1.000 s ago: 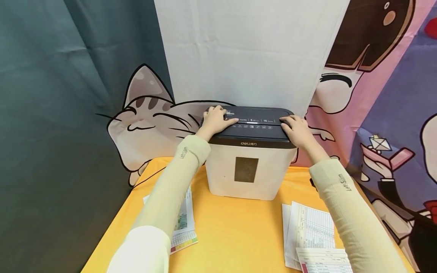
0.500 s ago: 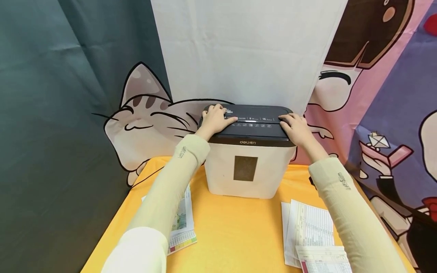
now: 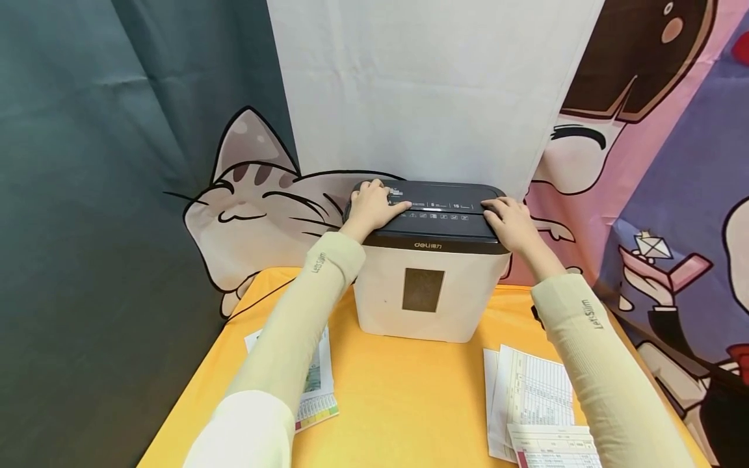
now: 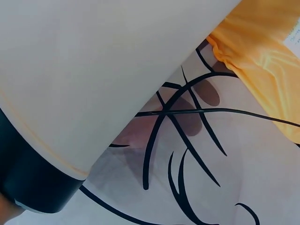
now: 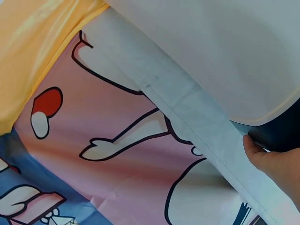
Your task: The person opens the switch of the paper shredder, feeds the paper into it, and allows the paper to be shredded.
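Shredder point(image 3: 430, 261), dark-topped

One, deli-lettered, standing upright on yellow cloth point(image 3: 409, 396) before me: near-black top point(image 3: 439, 227), narrow slot point(image 3: 441, 210), pale icons point(image 3: 443, 216), white body point(image 3: 462, 292), brown window point(image 3: 423, 290). Left hand point(image 3: 374, 207), thumb spread wide, and right hand point(image 3: 510, 223), fingers loosely spread, rest on the top's opposite ends.

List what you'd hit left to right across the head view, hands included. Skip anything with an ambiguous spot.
papers on the left → left hand → gold deli logo on the white machine → right hand → drawn envelope
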